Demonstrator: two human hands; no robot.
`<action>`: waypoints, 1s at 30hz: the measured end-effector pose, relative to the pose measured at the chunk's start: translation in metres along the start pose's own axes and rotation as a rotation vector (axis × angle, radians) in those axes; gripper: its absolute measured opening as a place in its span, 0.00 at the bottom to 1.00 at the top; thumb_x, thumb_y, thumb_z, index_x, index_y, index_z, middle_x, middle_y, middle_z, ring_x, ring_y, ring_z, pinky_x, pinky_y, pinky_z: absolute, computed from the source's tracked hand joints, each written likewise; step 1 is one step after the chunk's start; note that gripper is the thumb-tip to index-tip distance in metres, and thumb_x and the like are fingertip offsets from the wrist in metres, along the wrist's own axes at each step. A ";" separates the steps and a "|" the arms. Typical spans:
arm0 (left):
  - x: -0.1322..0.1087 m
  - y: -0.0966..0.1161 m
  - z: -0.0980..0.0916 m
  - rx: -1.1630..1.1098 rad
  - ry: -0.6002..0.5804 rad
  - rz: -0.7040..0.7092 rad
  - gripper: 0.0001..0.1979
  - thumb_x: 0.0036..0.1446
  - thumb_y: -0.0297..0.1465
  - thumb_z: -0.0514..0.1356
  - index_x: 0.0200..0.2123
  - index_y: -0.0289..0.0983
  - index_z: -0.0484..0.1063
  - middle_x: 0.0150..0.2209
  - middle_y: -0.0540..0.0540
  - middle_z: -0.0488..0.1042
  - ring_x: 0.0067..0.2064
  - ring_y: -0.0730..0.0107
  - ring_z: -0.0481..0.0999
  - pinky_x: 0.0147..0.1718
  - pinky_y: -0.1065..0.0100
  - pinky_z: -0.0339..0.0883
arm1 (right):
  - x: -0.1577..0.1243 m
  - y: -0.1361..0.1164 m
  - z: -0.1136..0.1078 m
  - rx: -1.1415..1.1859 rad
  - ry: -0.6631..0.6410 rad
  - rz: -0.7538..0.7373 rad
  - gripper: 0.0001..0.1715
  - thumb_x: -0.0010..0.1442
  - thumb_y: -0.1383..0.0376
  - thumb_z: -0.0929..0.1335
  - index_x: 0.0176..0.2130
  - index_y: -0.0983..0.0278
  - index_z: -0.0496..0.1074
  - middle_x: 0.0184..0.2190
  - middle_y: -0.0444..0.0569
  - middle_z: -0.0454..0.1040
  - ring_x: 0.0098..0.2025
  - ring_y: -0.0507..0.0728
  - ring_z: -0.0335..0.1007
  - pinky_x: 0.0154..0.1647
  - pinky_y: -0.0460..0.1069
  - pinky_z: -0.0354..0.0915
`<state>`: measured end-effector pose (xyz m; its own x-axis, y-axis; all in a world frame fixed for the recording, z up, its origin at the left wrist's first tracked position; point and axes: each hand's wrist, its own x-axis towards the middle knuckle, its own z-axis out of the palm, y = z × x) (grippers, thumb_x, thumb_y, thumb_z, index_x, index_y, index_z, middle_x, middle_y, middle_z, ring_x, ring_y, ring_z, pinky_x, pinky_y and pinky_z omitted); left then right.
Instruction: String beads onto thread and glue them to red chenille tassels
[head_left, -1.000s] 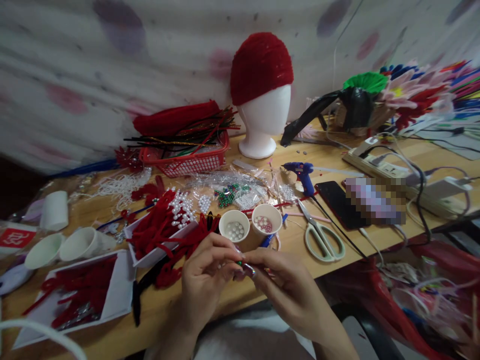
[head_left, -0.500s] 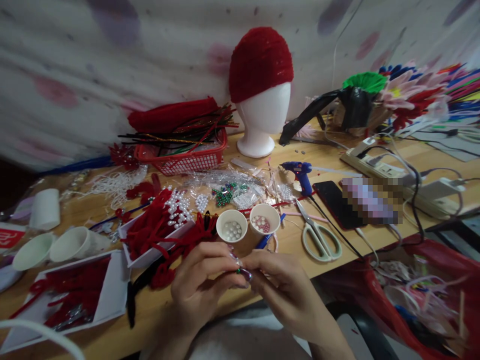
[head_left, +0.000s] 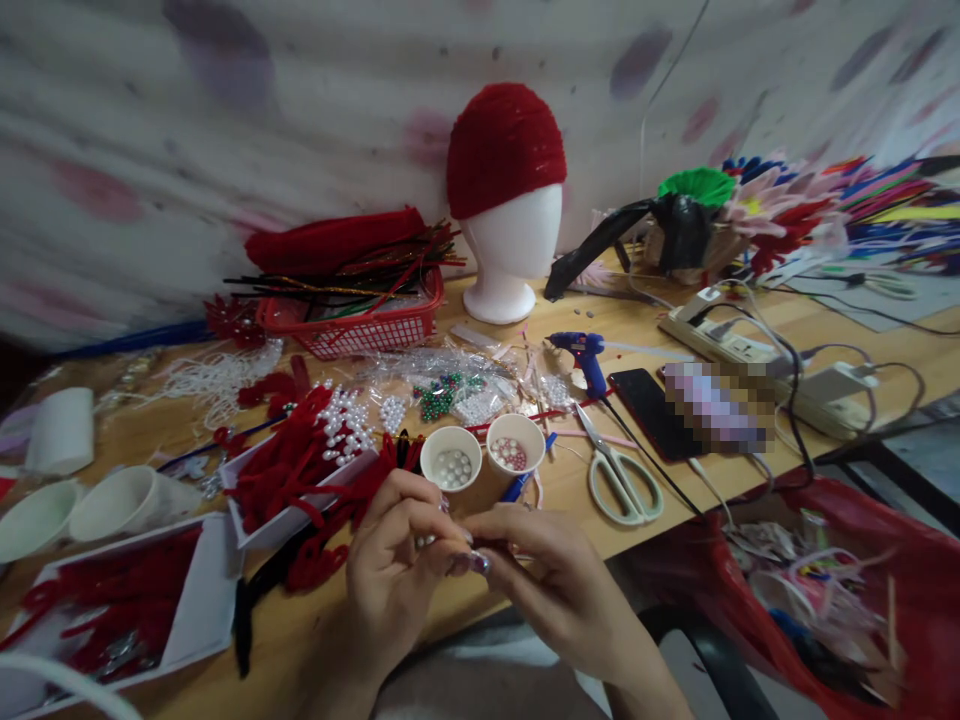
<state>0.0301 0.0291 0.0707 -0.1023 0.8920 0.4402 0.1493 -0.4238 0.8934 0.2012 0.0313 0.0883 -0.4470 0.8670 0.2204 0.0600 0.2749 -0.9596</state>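
Observation:
My left hand [head_left: 397,560] and my right hand [head_left: 551,570] meet at the fingertips above the table's front edge. Both are closed in a pinch. What they hold is small and mostly covered by the fingers; a pale bead-like spot shows among the left fingers. Just beyond the hands stand a paper cup of white pearl beads [head_left: 451,459] and a paper cup of pink and white beads [head_left: 515,444]. A blue pen [head_left: 517,487] lies by the cups, partly hidden. Scissors [head_left: 622,480] rest to the right of my right hand.
At the back are a foam head with a red cap [head_left: 510,240] and a red basket [head_left: 367,330] of stems. A blue glue gun [head_left: 583,355], phone [head_left: 652,410] and power strip [head_left: 742,350] lie right. White boxes [head_left: 214,580] with red fuzzy pieces stand left; a red waste bag [head_left: 825,690] is below.
The view has shifted slightly, so the table things sit a little further left and lower. The hands stay together; a green bead seen between the fingers earlier is now hidden.

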 end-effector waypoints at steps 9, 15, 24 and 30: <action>-0.001 -0.002 0.004 0.019 -0.010 0.143 0.08 0.67 0.34 0.61 0.33 0.40 0.71 0.32 0.50 0.69 0.34 0.70 0.72 0.30 0.72 0.67 | 0.000 0.001 0.001 -0.062 0.112 -0.031 0.05 0.60 0.70 0.68 0.36 0.63 0.75 0.30 0.45 0.76 0.32 0.52 0.72 0.33 0.43 0.66; 0.008 0.001 0.004 -0.103 0.109 0.142 0.09 0.67 0.33 0.60 0.33 0.40 0.69 0.27 0.53 0.69 0.30 0.73 0.71 0.30 0.73 0.67 | -0.001 0.009 -0.010 -0.197 0.100 -0.067 0.05 0.58 0.70 0.66 0.34 0.63 0.73 0.30 0.46 0.77 0.32 0.53 0.73 0.34 0.45 0.65; 0.015 0.004 0.011 0.052 -0.017 0.130 0.08 0.67 0.27 0.60 0.32 0.40 0.69 0.29 0.54 0.70 0.30 0.76 0.71 0.32 0.77 0.67 | -0.004 0.008 -0.042 -0.280 0.104 -0.075 0.06 0.58 0.71 0.66 0.34 0.63 0.72 0.26 0.43 0.73 0.25 0.51 0.65 0.25 0.44 0.60; 0.015 -0.005 0.012 0.247 -0.076 0.151 0.09 0.63 0.22 0.60 0.32 0.40 0.69 0.28 0.55 0.71 0.30 0.76 0.71 0.32 0.77 0.66 | 0.001 0.011 -0.058 -0.435 0.008 -0.065 0.09 0.61 0.71 0.67 0.41 0.62 0.74 0.34 0.46 0.78 0.35 0.55 0.73 0.37 0.48 0.66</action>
<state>0.0397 0.0465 0.0721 0.0116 0.8347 0.5506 0.3934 -0.5101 0.7649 0.2533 0.0595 0.0877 -0.4553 0.8449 0.2808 0.4029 0.4768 -0.7813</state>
